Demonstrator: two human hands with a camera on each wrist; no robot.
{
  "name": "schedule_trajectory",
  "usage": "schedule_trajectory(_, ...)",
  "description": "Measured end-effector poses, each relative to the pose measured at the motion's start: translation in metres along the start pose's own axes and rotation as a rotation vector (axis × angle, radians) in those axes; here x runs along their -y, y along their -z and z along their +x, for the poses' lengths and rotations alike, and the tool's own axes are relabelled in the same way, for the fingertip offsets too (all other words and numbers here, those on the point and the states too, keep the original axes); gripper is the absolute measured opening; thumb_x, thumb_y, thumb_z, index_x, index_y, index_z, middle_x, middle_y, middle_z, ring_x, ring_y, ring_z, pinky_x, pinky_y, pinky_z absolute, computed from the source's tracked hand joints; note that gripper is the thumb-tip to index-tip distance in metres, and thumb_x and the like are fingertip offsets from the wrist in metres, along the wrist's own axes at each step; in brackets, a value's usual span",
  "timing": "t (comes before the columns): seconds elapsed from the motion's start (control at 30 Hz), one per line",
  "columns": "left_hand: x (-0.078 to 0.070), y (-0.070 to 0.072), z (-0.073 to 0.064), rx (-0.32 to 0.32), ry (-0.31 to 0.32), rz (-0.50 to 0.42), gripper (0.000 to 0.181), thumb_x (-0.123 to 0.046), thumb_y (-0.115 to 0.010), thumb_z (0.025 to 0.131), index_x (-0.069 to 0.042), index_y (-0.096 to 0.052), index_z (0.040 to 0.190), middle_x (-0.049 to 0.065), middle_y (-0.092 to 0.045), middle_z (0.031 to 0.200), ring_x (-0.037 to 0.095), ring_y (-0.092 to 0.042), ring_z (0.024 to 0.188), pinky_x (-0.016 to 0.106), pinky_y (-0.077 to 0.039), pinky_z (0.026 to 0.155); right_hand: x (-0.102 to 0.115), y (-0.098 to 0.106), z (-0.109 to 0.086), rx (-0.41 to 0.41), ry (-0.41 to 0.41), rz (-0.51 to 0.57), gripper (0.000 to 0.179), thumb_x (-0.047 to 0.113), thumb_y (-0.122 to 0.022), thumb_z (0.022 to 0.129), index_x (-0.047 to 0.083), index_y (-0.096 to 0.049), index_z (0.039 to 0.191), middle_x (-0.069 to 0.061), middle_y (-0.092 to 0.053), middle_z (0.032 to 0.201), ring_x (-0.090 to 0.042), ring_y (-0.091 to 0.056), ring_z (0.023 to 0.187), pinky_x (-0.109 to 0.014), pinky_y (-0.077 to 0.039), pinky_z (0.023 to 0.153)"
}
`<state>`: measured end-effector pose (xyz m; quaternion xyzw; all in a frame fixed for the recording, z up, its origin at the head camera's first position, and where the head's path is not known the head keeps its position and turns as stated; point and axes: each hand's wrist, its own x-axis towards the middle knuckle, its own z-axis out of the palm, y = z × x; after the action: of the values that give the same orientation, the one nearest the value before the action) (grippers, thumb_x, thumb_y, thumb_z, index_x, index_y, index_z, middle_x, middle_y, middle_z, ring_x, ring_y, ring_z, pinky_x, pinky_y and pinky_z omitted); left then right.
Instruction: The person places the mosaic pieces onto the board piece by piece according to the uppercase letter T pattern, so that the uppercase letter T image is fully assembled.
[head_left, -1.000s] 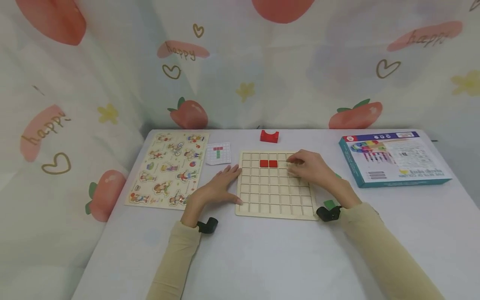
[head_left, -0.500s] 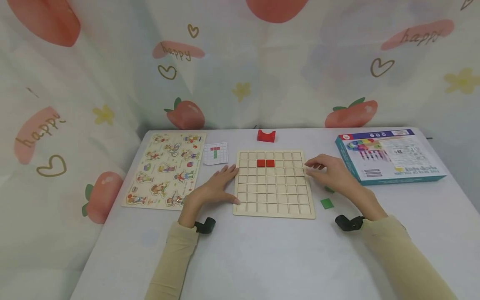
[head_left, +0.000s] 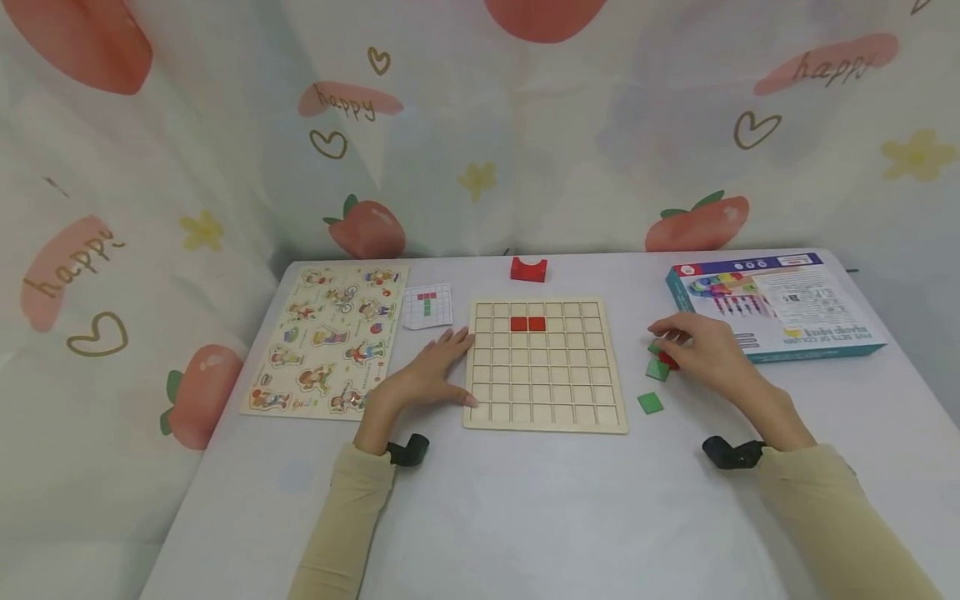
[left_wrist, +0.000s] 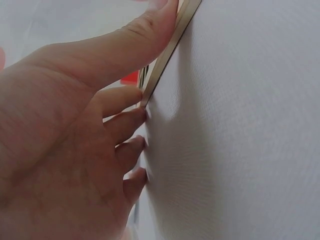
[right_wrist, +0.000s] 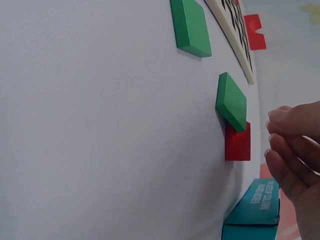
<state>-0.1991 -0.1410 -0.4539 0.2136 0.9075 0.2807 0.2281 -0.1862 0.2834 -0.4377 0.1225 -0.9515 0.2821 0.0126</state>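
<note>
In the head view, a wooden grid board (head_left: 543, 379) lies mid-table, with two red square tiles (head_left: 528, 323) side by side in its second row. My left hand (head_left: 422, 375) rests along the board's left edge, fingers spread and thumb at the lower corner. My right hand (head_left: 708, 352) hovers over a small group of tiles right of the board. A red tile (right_wrist: 238, 144) lies partly under a green tile (right_wrist: 231, 102) there. Nothing shows between those fingers in the right wrist view. Another green tile (head_left: 650, 403) lies apart, nearer me.
A small pattern card (head_left: 427, 307) with red and green squares stands between the board and a picture puzzle (head_left: 322, 342) at left. Behind the board is a red notched block (head_left: 528, 270). A teal-edged box (head_left: 780, 308) lies at the right.
My right hand has moved right, from the grid board's right side to the loose tiles. The left hand stays at the board's left edge. The two red tiles on the board are unchanged.
</note>
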Motion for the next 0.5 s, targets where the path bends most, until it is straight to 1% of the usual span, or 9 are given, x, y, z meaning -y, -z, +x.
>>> schedule_trajectory(0.17, 0.001, -0.002, 0.001, 0.005, -0.001, 0.01, 0.108, -0.036, -0.086, 0.083, -0.008, -0.022, 0.165, 0.007, -0.01, 0.174, 0.027, 0.001, 0.162, 0.044, -0.001, 0.133, -0.008, 0.004, -0.007, 0.0, -0.015, -0.04, 0.025, 0.002, -0.07, 0.093, -0.002, -0.072, 0.117, -0.019, -0.072, 0.106, -0.027, -0.059, 0.09, -0.019, -0.047, 0.074)
schedule_trajectory(0.3, 0.002, -0.003, 0.002, 0.006, 0.004, 0.007, 0.108, -0.037, -0.086, 0.083, -0.009, -0.021, 0.165, 0.006, -0.009, 0.174, 0.026, 0.001, 0.162, 0.043, 0.0, 0.133, -0.012, 0.005, -0.012, 0.016, -0.028, -0.051, 0.025, 0.002, -0.069, 0.093, -0.002, -0.072, 0.118, -0.017, -0.071, 0.104, -0.027, -0.058, 0.09, -0.028, -0.052, 0.077)
schedule_trajectory(0.33, 0.002, -0.003, 0.002, 0.007, 0.007, 0.005, 0.109, -0.037, -0.086, 0.083, -0.01, -0.021, 0.165, 0.005, -0.009, 0.174, 0.026, 0.002, 0.162, 0.043, 0.0, 0.133, -0.013, 0.005, -0.013, 0.019, -0.029, -0.051, 0.025, 0.002, -0.069, 0.093, -0.002, -0.072, 0.118, -0.017, -0.072, 0.104, -0.027, -0.058, 0.09, -0.031, -0.053, 0.079)
schedule_trajectory(0.43, 0.002, -0.003, 0.001, 0.002, 0.013, -0.001, 0.108, -0.037, -0.086, 0.083, -0.01, -0.021, 0.165, 0.005, -0.01, 0.174, 0.026, 0.001, 0.162, 0.043, -0.001, 0.133, -0.013, 0.006, -0.016, 0.025, -0.016, -0.043, 0.026, 0.0, -0.069, 0.093, -0.002, -0.072, 0.119, -0.019, -0.072, 0.108, -0.03, -0.061, 0.094, -0.046, -0.058, 0.085)
schedule_trajectory(0.5, 0.002, -0.003, 0.001, -0.001, 0.014, 0.0, 0.108, -0.036, -0.086, 0.083, -0.009, -0.021, 0.165, 0.006, -0.01, 0.174, 0.026, 0.001, 0.162, 0.044, -0.001, 0.133, -0.013, 0.006, -0.018, 0.033, -0.004, -0.031, 0.026, -0.001, -0.068, 0.093, -0.003, -0.071, 0.119, -0.021, -0.073, 0.111, -0.034, -0.063, 0.098, -0.055, -0.057, 0.09)
